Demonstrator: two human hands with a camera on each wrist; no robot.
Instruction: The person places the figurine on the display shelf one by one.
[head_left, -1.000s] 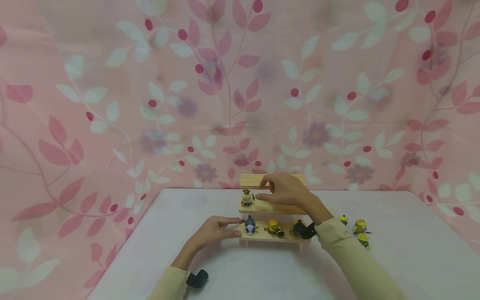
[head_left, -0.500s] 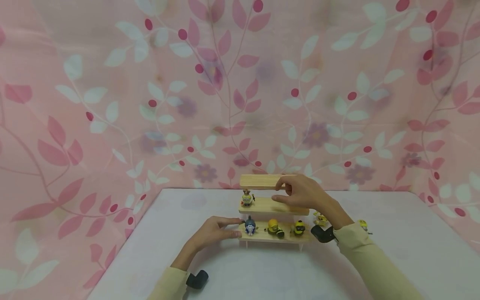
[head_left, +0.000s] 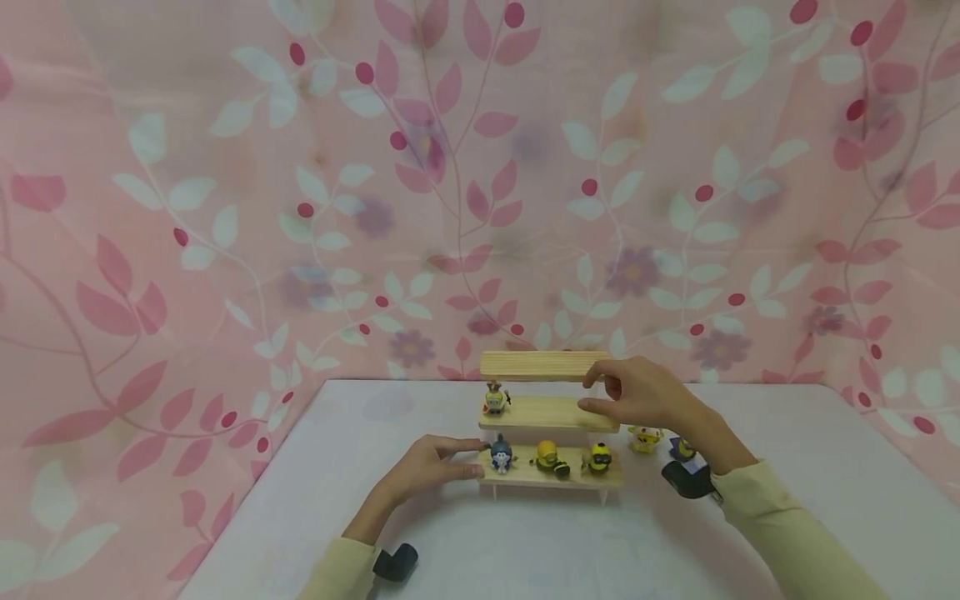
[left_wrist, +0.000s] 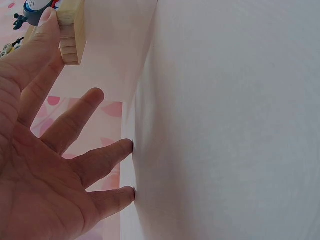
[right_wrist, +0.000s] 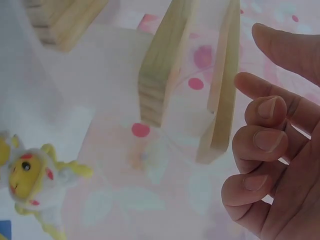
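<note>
A three-tier wooden display shelf [head_left: 540, 412] stands on the table. At its left end, my left hand [head_left: 427, 467] pinches the lowest board between thumb and index finger; the left wrist view shows the thumb on the board end [left_wrist: 73, 37] and the other fingers spread. My right hand [head_left: 648, 393] holds nothing, beside the right end of the upper boards, with thumb and index finger apart and the other fingers loosely curled. A crowned toy figure [head_left: 494, 401] sits on the middle board. Along the lowest board are a blue-grey figure [head_left: 501, 456], an orange-capped figure [head_left: 548, 457] and a black-and-yellow figure [head_left: 600, 458].
Right of the shelf, a yellow figure in white [head_left: 643, 438] and a purple figure [head_left: 682, 448] stand on the white table [head_left: 510, 546], partly under the right forearm. A pink leaf-patterned cloth [head_left: 480, 208] hangs behind.
My right hand has drawn back rightward from the middle board, exposing the black-and-yellow figure and more of the shelf. The left hand keeps its place.
</note>
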